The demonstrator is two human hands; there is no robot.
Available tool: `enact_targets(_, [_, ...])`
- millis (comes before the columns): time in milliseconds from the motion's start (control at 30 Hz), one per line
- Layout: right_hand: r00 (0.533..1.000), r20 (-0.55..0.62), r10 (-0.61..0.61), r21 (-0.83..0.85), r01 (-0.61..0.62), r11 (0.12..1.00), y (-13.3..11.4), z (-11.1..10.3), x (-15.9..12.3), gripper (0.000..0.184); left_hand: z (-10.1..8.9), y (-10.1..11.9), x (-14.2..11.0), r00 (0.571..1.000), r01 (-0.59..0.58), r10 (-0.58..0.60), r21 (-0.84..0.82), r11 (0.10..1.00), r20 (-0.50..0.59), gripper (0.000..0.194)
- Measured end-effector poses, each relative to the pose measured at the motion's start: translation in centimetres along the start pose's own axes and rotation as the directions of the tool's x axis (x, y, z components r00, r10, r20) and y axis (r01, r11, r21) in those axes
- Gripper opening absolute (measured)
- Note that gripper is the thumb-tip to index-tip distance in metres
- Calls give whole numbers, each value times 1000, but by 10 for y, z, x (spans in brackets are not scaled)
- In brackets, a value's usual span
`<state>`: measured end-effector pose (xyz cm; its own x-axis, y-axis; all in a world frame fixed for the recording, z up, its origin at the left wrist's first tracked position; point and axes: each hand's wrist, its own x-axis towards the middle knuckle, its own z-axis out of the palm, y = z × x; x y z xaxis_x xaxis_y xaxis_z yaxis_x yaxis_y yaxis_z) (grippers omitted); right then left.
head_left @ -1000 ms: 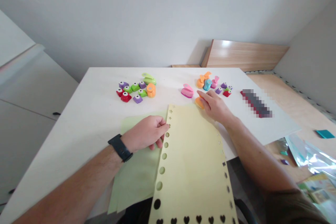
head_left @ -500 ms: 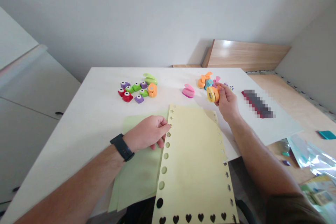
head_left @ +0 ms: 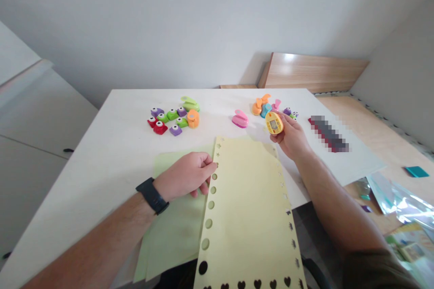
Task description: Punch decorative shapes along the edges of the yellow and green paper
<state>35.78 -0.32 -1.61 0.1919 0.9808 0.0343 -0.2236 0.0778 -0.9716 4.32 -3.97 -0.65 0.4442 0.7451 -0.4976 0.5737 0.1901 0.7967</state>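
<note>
My left hand [head_left: 190, 174] pinches the left edge of a pale yellow sheet of paper [head_left: 247, 207]. Round holes and small stars run down that edge; hearts line the near edge, and small cut-out shapes follow the right one. Above the sheet's far right corner, my right hand [head_left: 292, 135] grips an orange craft punch [head_left: 274, 123], its underside with a small window turned towards me. Pale green sheets [head_left: 172, 235] lie under my left hand. A pink punch [head_left: 240, 118] stands on the table beyond the yellow sheet.
Several small punches in purple, green and red [head_left: 160, 127] sit at the far left beside an orange punch [head_left: 193, 118] and a lime one [head_left: 190, 103]. More punches, one blue [head_left: 266, 110], cluster behind my right hand. A blurred dark red-edged item [head_left: 328, 134] lies right.
My right hand has picked up the orange punch from the table, raised it, and turned its underside towards me. My left hand stays on the yellow sheet's edge.
</note>
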Motion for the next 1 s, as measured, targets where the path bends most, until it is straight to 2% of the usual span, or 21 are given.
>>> enact_targets(133, [998,53,31,37,-33,999,0,2,-3,33,0,3,-4,999,3,1,108,994,-38,36])
enact_targets(200, [996,74,48,50,-51,997,0,3,-4,32,-1,3,-6,993,-22,47,215,976,-108,34])
enact_targets(267, [993,96,63,54,-68,996,0,5,-6,32,-1,1,-7,965,-66,146,337,939,-219,31])
enact_targets(400, [987,138,79,59,-88,994,1,10,-9,34,-1,-2,-4,822,-127,380,513,849,-425,29])
enact_targets(533, [982,170,80,56,-91,994,2,16,-11,34,5,10,0,700,-256,497,469,845,-513,23])
enact_targets(667, [977,197,82,54,-95,994,3,25,-15,35,21,41,3,606,-430,644,488,759,-468,19])
enact_targets(767, [966,242,90,55,-106,993,4,33,-19,36,36,66,11,556,-482,712,532,696,-429,20])
enact_targets(867, [952,284,115,48,-134,990,6,36,-23,38,48,82,24,539,-498,732,543,676,-416,17])
enact_targets(1000, [951,283,125,35,-140,989,11,33,-23,39,56,88,38,534,-488,728,547,680,-430,12])
